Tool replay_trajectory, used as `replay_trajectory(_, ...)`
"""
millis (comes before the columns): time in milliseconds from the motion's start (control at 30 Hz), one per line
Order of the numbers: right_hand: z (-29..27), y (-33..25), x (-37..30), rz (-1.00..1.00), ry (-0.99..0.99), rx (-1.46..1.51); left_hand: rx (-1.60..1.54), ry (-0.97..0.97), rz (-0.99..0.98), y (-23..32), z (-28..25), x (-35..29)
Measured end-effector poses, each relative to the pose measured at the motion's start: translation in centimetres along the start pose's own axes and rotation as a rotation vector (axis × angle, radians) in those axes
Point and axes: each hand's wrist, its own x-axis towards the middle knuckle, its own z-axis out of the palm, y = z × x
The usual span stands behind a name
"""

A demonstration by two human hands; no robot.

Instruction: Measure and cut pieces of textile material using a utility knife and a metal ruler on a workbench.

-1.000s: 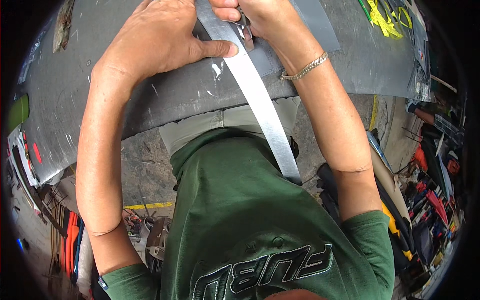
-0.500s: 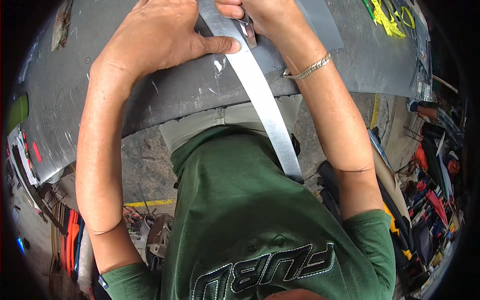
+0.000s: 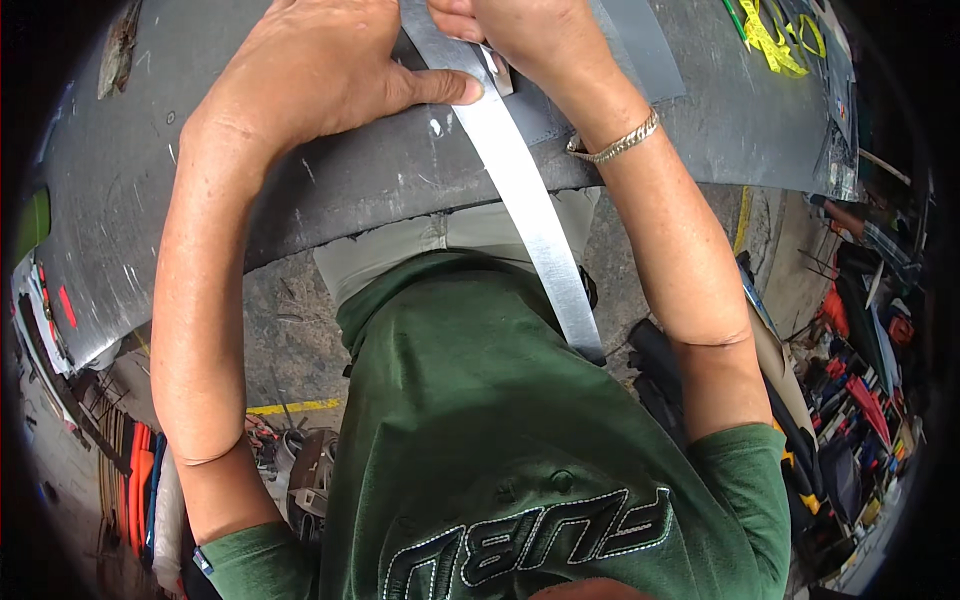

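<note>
the left hand (image 3: pixel 315 70) lays its thumb on the strip (image 3: pixel 530 200); its fingers are cut off, so i cannot tell its grip. the right hand (image 3: pixel 530 35) is curled round a tool (image 3: pixel 500 75), just right of that thumb. the metal strip looks light, stiff, slick, best pressed flat from above; its near end overhangs the table (image 3: pixel 740 130). right of the grips: sheet (image 3: pixel 645 55), then tape (image 3: pixel 770 45).
</note>
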Motion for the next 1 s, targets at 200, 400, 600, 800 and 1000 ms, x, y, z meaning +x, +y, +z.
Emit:
replay_trajectory(200, 1.1, 0.8, 0.4, -0.125, 0.13, 0.177, 0.064, 0.038, 0.005, -0.2, 0.8, 0.2)
replay_trajectory(400, 0.5, 0.2, 1.6, 0.44, -0.173, 0.628, 0.053, 0.001, -0.013, 0.4, 0.1, 0.5)
replay_trajectory(600, 0.4, -2.9, 4.1, 0.684, -0.197, 0.573, -0.007, -0.11, -0.072, 0.7, -1.2, 0.4)
replay_trajectory(800, -0.7, -2.3, 4.4, 0.913, -0.041, 1.133, -0.03, 0.002, -0.024, 0.0, -0.3, 0.3)
replay_trajectory(1000, -7.3, -3.4, 5.0, 0.877, 0.169, 0.969, -0.078, 0.391, 0.095, -2.4, 5.7, 1.7)
